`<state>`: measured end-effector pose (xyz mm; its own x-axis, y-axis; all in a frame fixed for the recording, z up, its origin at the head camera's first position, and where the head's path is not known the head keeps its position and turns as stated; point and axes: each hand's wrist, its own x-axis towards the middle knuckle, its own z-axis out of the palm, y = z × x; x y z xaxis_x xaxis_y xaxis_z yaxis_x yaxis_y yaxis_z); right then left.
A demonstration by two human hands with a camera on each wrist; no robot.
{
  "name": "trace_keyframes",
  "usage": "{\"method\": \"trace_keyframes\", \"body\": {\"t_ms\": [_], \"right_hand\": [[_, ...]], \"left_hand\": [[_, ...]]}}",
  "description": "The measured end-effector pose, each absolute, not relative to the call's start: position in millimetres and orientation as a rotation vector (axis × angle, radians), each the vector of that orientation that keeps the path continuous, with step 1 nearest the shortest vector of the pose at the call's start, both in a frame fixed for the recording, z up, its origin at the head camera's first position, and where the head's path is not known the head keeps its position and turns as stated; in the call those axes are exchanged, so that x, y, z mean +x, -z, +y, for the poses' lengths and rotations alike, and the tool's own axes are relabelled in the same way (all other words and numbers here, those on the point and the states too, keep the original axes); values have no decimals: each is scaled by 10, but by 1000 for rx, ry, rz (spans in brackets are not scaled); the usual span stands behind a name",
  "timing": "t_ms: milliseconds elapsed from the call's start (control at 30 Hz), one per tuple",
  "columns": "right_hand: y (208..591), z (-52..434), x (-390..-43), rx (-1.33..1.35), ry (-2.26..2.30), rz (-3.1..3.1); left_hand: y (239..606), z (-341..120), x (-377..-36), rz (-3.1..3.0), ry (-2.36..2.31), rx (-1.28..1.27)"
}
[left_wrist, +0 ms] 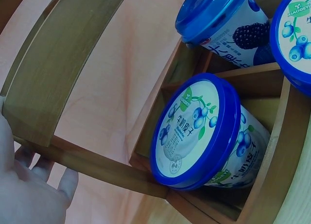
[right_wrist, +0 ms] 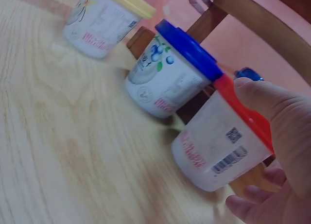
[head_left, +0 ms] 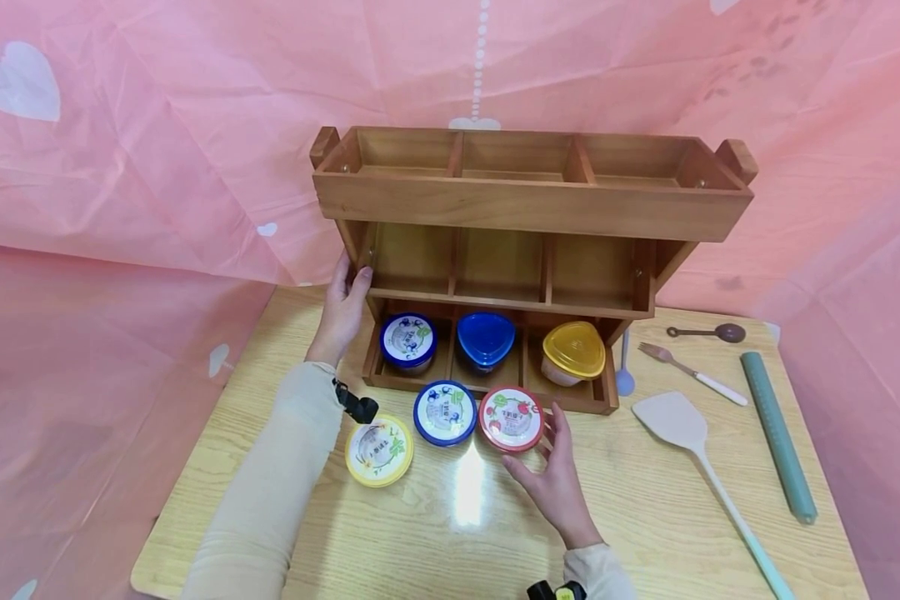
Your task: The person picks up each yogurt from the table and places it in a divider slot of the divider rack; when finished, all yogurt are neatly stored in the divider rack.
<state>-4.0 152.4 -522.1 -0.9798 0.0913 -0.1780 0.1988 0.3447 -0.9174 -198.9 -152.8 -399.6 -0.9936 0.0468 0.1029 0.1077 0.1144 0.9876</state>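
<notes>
Barcode (right_wrist: 229, 161) on red-lidded cup (right_wrist: 221, 139) — right-wrist view only

"XIAODEYI" on blue-lidded cup (left_wrist: 296, 34) (lid rim), other labels unreadable

Wooden rack (head_left: 525, 208): stained brown wood, smooth, satin finish, visible grain.

Table (head_left: 645, 500): pale wood-grain top, smooth and glossy, with a bright glare patch at 6 o'clock from the rack.

Red-lidded cup (head_left: 511, 418): glossy plastic lid, matt white printed wall with barcode.

Blue-lidded cup (head_left: 444, 412) and yellow-lidded cup (head_left: 378, 450): glossy plastic lids, printed paper-like tops.

Cup in the rack (left_wrist: 197, 131): shiny blue plastic rim, glossy printed label.

Spatula (head_left: 693, 450), at 4 o'clock from the rack: matt, smooth, looks like silicone.

Rolling pin (head_left: 778, 433): matt grey-green, smooth.

Backdrop (head_left: 157, 150): thin pink sheet, creased, faint sheen.

Sleeve (head_left: 270, 492): soft cream knit cloth, matt.
</notes>
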Motion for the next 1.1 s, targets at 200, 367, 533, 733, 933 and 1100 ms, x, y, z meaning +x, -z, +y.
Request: {"method": "trace_keyframes", "body": {"t_ms": [200, 367, 533, 733, 933, 1100], "right_hand": [[5273, 1493, -79, 306, 1711, 2450], [5317, 1463, -115, 320, 1697, 2464], [5334, 1435, -152, 314, 1706, 2463], [5342, 1420, -182, 302, 1726, 2464], [5326, 1416, -185, 282, 1777, 2444], [5317, 1413, -181, 291, 1773, 2454]], "left_hand": [[3989, -1524, -1984, -2329, 2053, -143], [3989, -1525, -1987, -2323, 2057, -130], [4000, -1519, -1996, -2292, 2069, -140], [4001, -1514, -1994, -2308, 2064, -128], [3991, -1511, -1996, -2320, 2062, -117], [3981, -1517, -1992, -2337, 2054, -107]]}}
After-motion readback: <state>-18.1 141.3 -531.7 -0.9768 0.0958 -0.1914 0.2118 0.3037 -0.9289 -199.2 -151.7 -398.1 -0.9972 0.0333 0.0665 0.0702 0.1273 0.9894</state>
